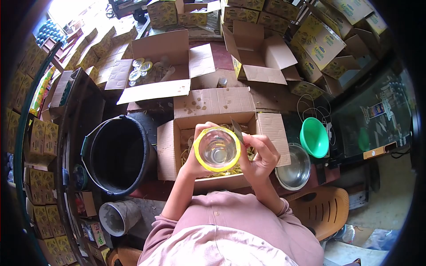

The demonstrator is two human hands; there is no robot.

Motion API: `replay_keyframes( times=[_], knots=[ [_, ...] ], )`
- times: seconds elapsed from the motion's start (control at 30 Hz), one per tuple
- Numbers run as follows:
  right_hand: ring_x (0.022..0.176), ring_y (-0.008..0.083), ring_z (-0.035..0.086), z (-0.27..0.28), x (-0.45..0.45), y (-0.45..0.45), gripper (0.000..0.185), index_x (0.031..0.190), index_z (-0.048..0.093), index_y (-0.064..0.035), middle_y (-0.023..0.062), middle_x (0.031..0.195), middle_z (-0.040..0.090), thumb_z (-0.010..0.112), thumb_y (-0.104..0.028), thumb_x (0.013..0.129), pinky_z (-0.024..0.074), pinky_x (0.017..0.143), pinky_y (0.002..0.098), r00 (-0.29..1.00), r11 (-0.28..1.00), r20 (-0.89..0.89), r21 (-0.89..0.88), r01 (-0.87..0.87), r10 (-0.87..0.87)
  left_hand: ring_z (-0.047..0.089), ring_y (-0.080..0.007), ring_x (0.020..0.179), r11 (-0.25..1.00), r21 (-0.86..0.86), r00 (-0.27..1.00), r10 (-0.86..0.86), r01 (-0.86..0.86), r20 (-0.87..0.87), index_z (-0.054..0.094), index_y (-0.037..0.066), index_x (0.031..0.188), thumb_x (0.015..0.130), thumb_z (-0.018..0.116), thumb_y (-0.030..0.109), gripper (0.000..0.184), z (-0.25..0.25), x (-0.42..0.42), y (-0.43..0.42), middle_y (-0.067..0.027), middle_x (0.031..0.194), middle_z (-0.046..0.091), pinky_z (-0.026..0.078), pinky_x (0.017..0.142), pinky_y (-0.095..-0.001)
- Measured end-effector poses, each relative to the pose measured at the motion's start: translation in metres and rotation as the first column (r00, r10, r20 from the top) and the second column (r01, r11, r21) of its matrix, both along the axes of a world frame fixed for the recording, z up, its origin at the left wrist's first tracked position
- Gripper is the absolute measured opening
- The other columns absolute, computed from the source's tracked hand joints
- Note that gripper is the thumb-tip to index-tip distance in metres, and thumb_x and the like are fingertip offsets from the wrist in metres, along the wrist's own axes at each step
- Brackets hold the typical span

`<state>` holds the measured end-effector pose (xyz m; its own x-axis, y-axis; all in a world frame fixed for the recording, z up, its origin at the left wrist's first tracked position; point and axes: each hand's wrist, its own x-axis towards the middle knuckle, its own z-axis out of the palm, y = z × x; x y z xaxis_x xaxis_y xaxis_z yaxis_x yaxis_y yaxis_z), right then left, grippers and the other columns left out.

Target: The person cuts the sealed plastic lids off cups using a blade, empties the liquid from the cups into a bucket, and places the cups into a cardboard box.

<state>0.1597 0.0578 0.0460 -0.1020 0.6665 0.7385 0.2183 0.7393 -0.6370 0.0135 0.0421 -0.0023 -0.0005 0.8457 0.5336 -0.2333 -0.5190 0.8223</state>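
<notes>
One yellow-rimmed cup is held by the left grip, one blade by the right grip; one carton is flanked by one bucket and two bowls.

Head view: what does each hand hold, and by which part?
The left hand holds the clear yellow-rimmed cup around its outer side; the right hand pinches a thin blade-like piece by its near end.

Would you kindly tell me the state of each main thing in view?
Yellow-rimmed clear cup: held in left hand
Blade: held in right hand
Near carton: open
Rear left carton: open, cups inside
Rear right carton: open
Black bucket: uncovered
Green bowl: uncovered
Metal bowl: uncovered
</notes>
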Motion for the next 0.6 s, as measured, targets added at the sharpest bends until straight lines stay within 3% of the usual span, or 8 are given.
replay_keyframes(
  times=[0.03, 0.17, 0.27, 0.37, 0.47, 0.6],
  knots=[
    [0.060, 0.0122, 0.058, -0.001, -0.001, -0.002, 0.023, 0.088, 0.063, -0.0018, 0.0071, 0.073, 0.060, 0.065, 0.007, 0.066, 0.0472, 0.053, 0.0221, 1.000, 1.000, 0.001, 0.015, 0.015, -0.015, 0.047, -0.0178, 0.105, 1.000, -0.020, 0.998, -0.002, 0.003, 0.056, 0.038, 0.004, 0.116, 0.053, 0.080, 0.009, 0.077, 0.000, 0.001, -0.001, -0.0082, 0.109, 0.041, 0.043, 0.086, -0.0309],
    [0.060, 0.0130, 0.058, -0.003, -0.002, -0.006, 0.023, 0.087, 0.062, -0.0020, 0.0073, 0.072, 0.059, 0.065, 0.007, 0.066, 0.0478, 0.054, 0.0228, 0.996, 0.994, 0.022, 0.069, 0.087, -0.089, 0.048, -0.0187, 0.106, 0.988, 0.051, 0.983, 0.152, -0.148, -0.100, 0.035, 0.003, 0.121, 0.058, 0.077, 0.006, 0.075, 0.003, -0.001, -0.005, -0.0103, 0.114, 0.046, 0.041, 0.089, -0.0322],
    [0.060, 0.0140, 0.058, -0.004, -0.003, -0.006, 0.022, 0.087, 0.062, -0.0018, 0.0078, 0.071, 0.059, 0.065, 0.007, 0.066, 0.0481, 0.054, 0.0235, 0.995, 0.990, 0.024, 0.104, 0.098, -0.101, 0.047, -0.0196, 0.108, 0.980, -0.009, 0.972, 0.196, -0.199, -0.126, 0.033, 0.003, 0.123, 0.059, 0.077, 0.006, 0.077, 0.001, 0.004, -0.010, -0.0103, 0.117, 0.044, 0.039, 0.091, -0.0326],
    [0.060, 0.0146, 0.058, -0.004, -0.004, -0.004, 0.022, 0.087, 0.062, -0.0020, 0.0076, 0.071, 0.059, 0.065, 0.006, 0.066, 0.0481, 0.054, 0.0238, 0.992, 0.978, 0.038, 0.179, 0.108, -0.117, 0.046, -0.0198, 0.109, 0.991, 0.001, 0.984, 0.133, -0.134, -0.120, 0.032, 0.003, 0.124, 0.059, 0.076, 0.005, 0.078, 0.000, 0.003, -0.012, -0.0106, 0.119, 0.043, 0.037, 0.094, -0.0330],
    [0.060, 0.0150, 0.058, -0.003, -0.001, -0.003, 0.022, 0.087, 0.062, -0.0025, 0.0073, 0.070, 0.059, 0.066, 0.006, 0.067, 0.0480, 0.054, 0.0241, 0.995, 0.988, 0.049, 0.130, 0.082, -0.089, 0.045, -0.0195, 0.110, 0.998, 0.000, 0.993, 0.056, -0.057, -0.108, 0.032, 0.003, 0.125, 0.059, 0.075, 0.004, 0.079, -0.001, 0.002, -0.013, -0.0105, 0.120, 0.042, 0.036, 0.095, -0.0331],
    [0.060, 0.0154, 0.058, 0.001, 0.003, -0.005, 0.021, 0.087, 0.062, -0.0029, 0.0072, 0.069, 0.059, 0.066, 0.005, 0.067, 0.0479, 0.054, 0.0240, 0.997, 0.997, 0.042, 0.053, 0.061, -0.063, 0.045, -0.0196, 0.109, 0.994, -0.011, 0.983, 0.103, -0.106, -0.151, 0.032, 0.004, 0.124, 0.057, 0.075, 0.003, 0.079, 0.001, -0.002, -0.012, -0.0090, 0.119, 0.042, 0.036, 0.094, -0.0330]
  ],
)
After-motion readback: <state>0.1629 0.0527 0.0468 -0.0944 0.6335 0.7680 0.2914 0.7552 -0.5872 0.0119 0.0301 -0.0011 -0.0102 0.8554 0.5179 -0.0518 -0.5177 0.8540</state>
